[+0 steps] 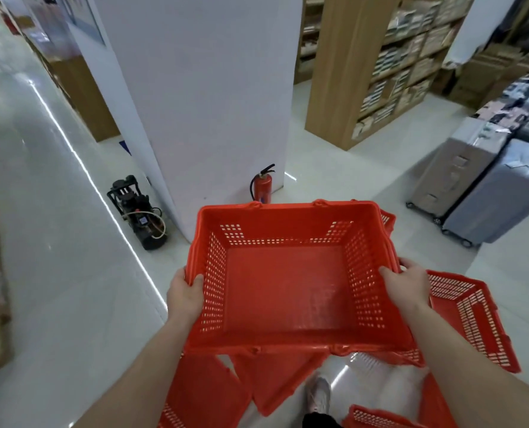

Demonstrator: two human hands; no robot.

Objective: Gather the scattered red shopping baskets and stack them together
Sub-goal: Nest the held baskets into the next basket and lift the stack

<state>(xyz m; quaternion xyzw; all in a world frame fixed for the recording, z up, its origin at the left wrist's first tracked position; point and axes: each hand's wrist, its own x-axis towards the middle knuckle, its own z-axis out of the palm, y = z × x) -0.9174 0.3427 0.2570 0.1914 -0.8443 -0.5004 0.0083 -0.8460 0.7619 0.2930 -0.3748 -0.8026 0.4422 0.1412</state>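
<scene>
A pale glossy floor [71, 304] fills a shop aisle, with a white pillar [201, 97] at upper centre and a fire extinguisher [262, 185] at its foot. At frame centre a red basket [287, 279] is held up, open side facing the camera. The left hand [185, 293] clasps its left rim; the right hand [406, 284] clasps its right rim. More red baskets [473, 313] lie scattered on the floor below and at lower right.

I've got the red basket [287, 279] up, left hand [185, 293] and right hand [406, 284] gripping its side rims, more red baskets [473, 307] scattered on the floor [71, 273] beneath.
</scene>
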